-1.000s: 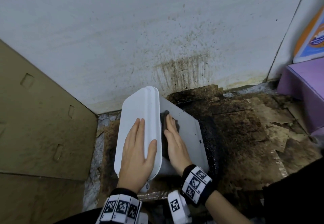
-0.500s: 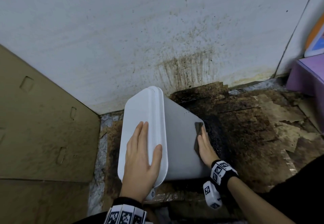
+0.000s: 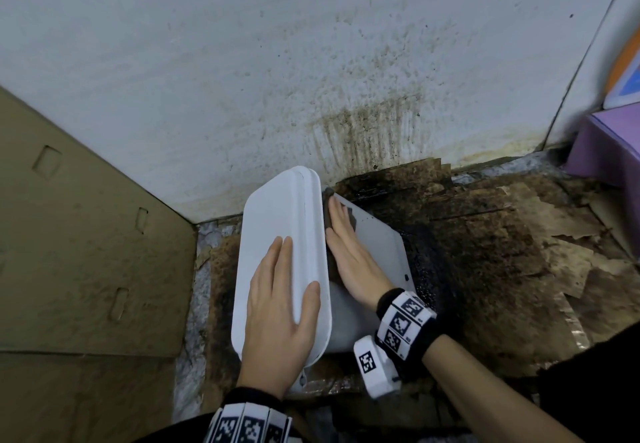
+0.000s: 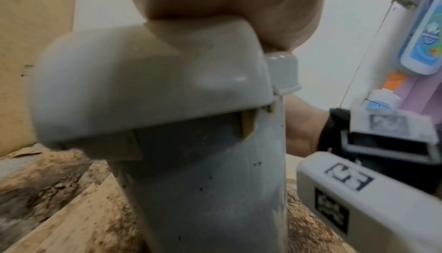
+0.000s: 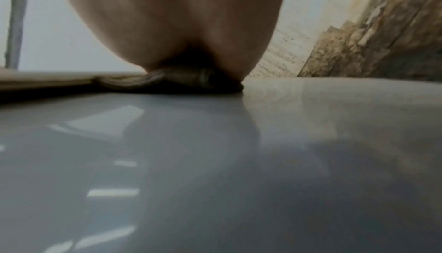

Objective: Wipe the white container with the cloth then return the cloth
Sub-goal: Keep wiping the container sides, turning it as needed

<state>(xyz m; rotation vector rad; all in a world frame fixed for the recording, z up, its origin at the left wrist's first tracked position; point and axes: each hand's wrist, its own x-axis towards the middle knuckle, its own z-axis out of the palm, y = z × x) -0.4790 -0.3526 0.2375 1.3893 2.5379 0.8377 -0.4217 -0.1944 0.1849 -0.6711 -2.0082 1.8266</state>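
The white container (image 3: 374,248) stands on the dirty floor against the wall, its lid (image 3: 280,220) shut. My left hand (image 3: 280,300) lies flat on the lid, fingers straight, thumb over the lid's right edge. My right hand (image 3: 346,248) presses a dark grey cloth (image 3: 351,215) flat against the container's right side, just under the lid's rim. Most of the cloth is hidden under the palm. In the right wrist view the cloth (image 5: 181,81) is squashed between palm and the glossy container wall (image 5: 215,162). The left wrist view shows the container's near end (image 4: 191,143).
A stained white wall (image 3: 311,61) rises behind the container. A brown cardboard sheet (image 3: 79,252) leans on the left. Torn, soiled cardboard (image 3: 502,234) covers the floor to the right. A purple box (image 3: 609,144) sits at the far right.
My right hand has slid the cloth from the container's lower right edge up and left to just under the lid rim. The left hand stays on the lid.
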